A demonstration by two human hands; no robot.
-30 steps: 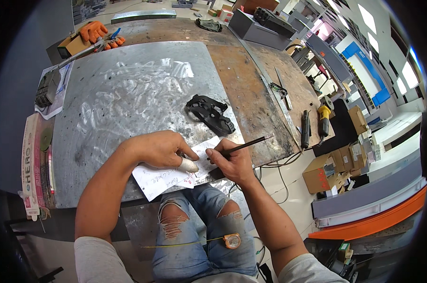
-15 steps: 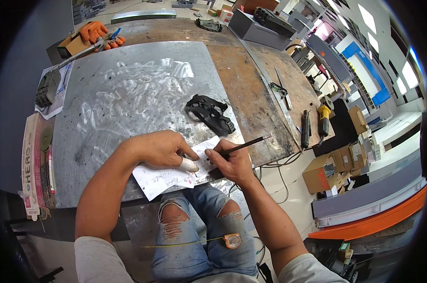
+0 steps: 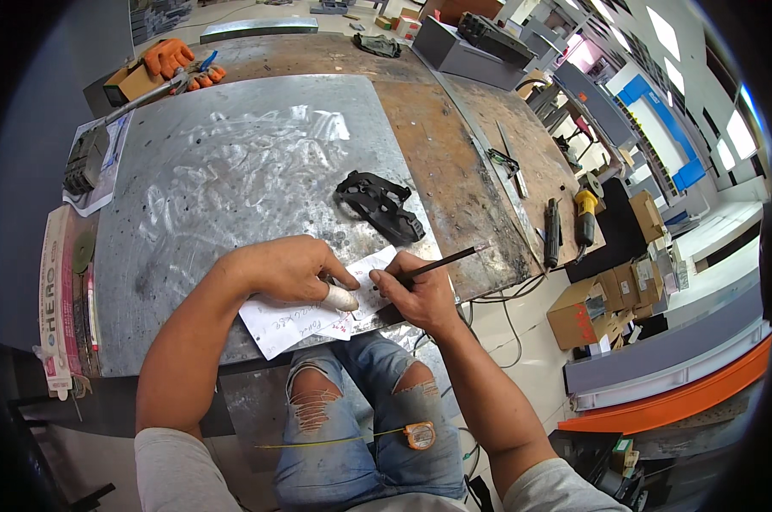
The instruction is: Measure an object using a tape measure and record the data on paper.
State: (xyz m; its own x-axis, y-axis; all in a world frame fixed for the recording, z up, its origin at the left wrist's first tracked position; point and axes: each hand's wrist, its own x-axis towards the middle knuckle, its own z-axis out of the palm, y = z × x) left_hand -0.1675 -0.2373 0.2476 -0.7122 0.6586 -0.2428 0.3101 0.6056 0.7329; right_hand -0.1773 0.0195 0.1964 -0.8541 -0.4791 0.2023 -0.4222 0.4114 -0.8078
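Note:
My right hand (image 3: 418, 294) grips a black pencil (image 3: 441, 263), its upper end slanting up to the right, over white sheets of paper (image 3: 285, 328) with handwriting on them. The sheets lie at the near edge of the grey metal sheet (image 3: 232, 171). On the paper rests my left hand (image 3: 292, 271), its index finger and white-wrapped thumb apart, holding nothing between them. Its other fingers are partly hidden. Just beyond the hands lies a black strap-like harness (image 3: 379, 205). A tape measure (image 3: 420, 436) with its yellow blade pulled out rests on my lap.
Orange gloves (image 3: 171, 58) and a long-handled tool sit at the far left, above a dark metal block (image 3: 87, 162). A pink long box (image 3: 57, 299) lines the left edge. To the right are a yellow angle grinder (image 3: 585, 218), cables and cardboard boxes (image 3: 573, 317).
Almost nothing differs. The lower left corner of the paper has shifted very slightly; both hands and the pencil keep their places.

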